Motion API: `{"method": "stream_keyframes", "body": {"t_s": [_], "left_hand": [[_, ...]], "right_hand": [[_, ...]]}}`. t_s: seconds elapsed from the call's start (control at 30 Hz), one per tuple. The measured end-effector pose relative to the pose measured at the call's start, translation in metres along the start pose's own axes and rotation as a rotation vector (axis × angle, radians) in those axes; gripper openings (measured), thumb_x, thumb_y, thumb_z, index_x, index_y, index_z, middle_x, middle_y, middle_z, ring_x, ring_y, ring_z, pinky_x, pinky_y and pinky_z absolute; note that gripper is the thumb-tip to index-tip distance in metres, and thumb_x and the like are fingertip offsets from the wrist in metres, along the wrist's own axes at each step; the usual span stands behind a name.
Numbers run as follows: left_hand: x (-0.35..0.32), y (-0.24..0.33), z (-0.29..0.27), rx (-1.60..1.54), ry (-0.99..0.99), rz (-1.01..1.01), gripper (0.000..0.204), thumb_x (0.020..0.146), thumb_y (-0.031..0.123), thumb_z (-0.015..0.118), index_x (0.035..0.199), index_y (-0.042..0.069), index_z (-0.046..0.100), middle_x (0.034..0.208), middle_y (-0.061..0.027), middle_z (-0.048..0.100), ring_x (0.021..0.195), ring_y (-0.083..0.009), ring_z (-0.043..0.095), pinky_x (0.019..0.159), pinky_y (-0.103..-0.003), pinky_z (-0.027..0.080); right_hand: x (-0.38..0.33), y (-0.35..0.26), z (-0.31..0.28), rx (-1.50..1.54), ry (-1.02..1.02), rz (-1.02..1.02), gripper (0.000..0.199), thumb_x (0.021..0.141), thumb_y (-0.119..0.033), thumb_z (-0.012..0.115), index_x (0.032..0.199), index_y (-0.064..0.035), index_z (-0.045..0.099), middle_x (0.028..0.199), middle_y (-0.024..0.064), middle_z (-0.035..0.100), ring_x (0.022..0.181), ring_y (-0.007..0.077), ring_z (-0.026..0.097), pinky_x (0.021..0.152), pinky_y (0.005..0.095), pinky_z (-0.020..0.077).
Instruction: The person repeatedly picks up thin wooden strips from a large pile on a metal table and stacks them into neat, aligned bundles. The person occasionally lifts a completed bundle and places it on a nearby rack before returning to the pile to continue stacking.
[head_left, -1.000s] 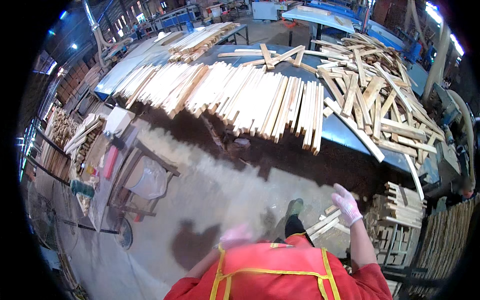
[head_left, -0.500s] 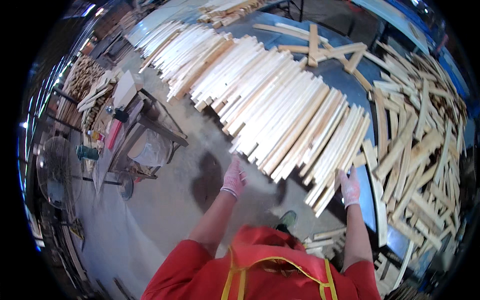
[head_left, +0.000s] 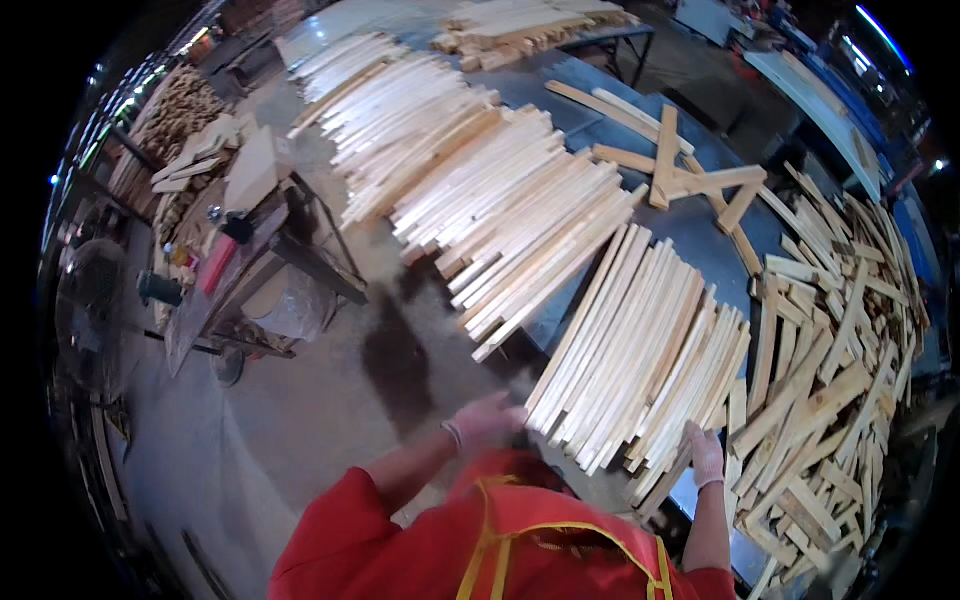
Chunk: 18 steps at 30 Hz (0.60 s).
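A batch of pale wooden strips [head_left: 630, 350] lies side by side on the blue-topped table, its ends fanned toward me. My left hand [head_left: 488, 418], in a pinkish-white glove, reaches the near left corner of this batch; motion smears its fingers. At the near right end, my gloved right hand [head_left: 706, 456] closes around the outermost strips, its thumb toward the batch. A gap of blue tabletop [head_left: 553, 318] separates these strips from a longer row of similar strips [head_left: 490, 190], which stretches away to the far left.
Loose wooden pieces [head_left: 810, 400] are heaped at the right. Several crossed pieces [head_left: 665, 160] lie behind the batch, with another stack [head_left: 530, 30] beyond. A cluttered workbench [head_left: 270, 250] and a fan [head_left: 95, 310] stand at the left.
The near batch of strips has separated from the long row, opening a gap. My left hand has moved right and toward me to the batch's corner; my right hand has moved slightly nearer me.
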<state>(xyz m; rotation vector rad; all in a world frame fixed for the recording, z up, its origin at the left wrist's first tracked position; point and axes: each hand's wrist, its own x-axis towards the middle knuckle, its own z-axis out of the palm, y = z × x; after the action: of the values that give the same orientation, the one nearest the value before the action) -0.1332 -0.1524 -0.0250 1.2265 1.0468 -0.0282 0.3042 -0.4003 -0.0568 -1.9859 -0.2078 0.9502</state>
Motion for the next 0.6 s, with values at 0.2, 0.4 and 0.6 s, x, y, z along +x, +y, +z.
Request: {"method": "stream_keyframes", "body": {"t_s": [0.2,0.4,0.6], "left_hand": [[0.079,0.065,0.009,0.346,0.030,0.066,0.115,0.088,0.050,0.079,0.171,0.007,0.011,0.137,-0.0255,0.067,0.125,-0.0305,0.066,0.107,-0.039,0.050],[0.115,0.035,0.030,-0.156,-0.023,0.189,0.118,0.083,0.011,0.088,0.172,0.011,0.011,0.147,-0.0188,0.061,0.131,-0.0237,0.060,0.113,-0.036,0.047],[0.049,0.128,0.010,0.085,-0.032,0.179,0.117,0.084,0.022,0.086,0.172,0.010,0.011,0.155,-0.0236,0.055,0.140,-0.0261,0.054,0.119,-0.034,0.040]], "right_hand": [[0.027,-0.021,0.007,-0.231,0.109,-0.035,0.061,0.096,-0.052,0.073,0.109,0.0070,0.066,0.097,0.0106,0.069,0.091,0.0192,0.061,0.086,0.0385,0.0500],[0.012,-0.016,0.037,-0.084,0.285,-0.075,0.065,0.094,-0.044,0.076,0.133,0.0073,0.062,0.118,0.0181,0.073,0.109,0.0251,0.065,0.098,0.0388,0.0506],[0.002,-0.014,0.045,0.496,0.074,-0.031,0.068,0.099,-0.026,0.078,0.148,0.0095,0.047,0.139,0.0169,0.063,0.122,0.0270,0.064,0.107,0.0386,0.0506]]}}
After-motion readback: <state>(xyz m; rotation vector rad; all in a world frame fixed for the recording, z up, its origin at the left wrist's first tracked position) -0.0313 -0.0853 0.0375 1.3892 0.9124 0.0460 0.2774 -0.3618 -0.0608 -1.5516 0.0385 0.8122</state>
